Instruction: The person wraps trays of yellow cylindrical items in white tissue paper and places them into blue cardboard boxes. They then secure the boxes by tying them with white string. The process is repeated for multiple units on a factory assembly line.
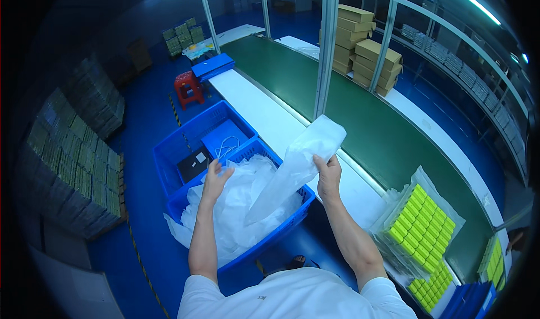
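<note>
My right hand (328,178) pinches a long white translucent plastic bag (316,142) between thumb and fingers. The bag is held up over the right side of a blue crate (306,200), its lower end hanging toward the pile. Crumpled bags (233,218) of the same white plastic fill this crate and spill over its left edge. Above the crate's far left part is my left hand (214,183), its fingers apart and nothing in them. Whether its fingertips touch the pile, I cannot tell.
A second blue crate (160,158) adjoins, holding a black flat object (191,162). Green conveyor belt (270,71) and white ledge (242,97) run alongside. Stacked yellow-green pieces (422,223) stand at right. A red stool (188,89), cardboard boxes (377,63) and wrapped stacks (73,173) lie farther off.
</note>
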### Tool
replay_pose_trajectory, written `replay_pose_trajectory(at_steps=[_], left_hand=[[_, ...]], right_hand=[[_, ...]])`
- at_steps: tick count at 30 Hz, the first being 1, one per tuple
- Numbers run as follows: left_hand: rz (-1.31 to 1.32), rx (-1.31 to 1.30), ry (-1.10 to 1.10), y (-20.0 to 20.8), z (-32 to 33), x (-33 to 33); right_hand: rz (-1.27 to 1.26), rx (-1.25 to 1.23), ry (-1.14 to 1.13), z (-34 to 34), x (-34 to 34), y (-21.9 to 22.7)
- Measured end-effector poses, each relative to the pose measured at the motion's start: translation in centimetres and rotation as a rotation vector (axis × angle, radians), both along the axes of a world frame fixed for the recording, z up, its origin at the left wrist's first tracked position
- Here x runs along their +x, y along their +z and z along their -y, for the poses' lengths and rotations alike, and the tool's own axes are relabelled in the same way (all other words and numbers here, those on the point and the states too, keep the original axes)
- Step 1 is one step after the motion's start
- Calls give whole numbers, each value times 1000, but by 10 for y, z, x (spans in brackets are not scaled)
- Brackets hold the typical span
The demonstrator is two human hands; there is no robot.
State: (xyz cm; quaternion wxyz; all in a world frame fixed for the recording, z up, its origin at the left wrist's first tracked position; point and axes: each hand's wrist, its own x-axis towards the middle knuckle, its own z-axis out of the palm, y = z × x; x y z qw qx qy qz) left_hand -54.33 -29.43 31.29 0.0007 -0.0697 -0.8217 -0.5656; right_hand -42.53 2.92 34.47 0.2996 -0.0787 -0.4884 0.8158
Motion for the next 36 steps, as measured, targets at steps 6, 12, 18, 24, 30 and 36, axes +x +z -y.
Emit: replay_pose_trajectory(at_steps=[6, 12, 18, 24, 30, 36], left_hand=[[123, 351, -793, 51, -184, 54], [546, 735, -859, 21, -246, 78], [921, 813, -975, 4, -301, 132], [744, 884, -1336, 34, -350, 151], [1114, 734, -1352, 54, -406, 235], [807, 370, -1333, 63, -444, 243]], right_hand=[[209, 400, -152, -12, 46, -17], [185, 287, -282, -51, 117, -7], [377, 216, -339, -82, 188, 7], [334, -23, -458, -129, 258, 0], [334, 122, -505, -163, 308, 6], [383, 127, -673, -205, 371, 7]])
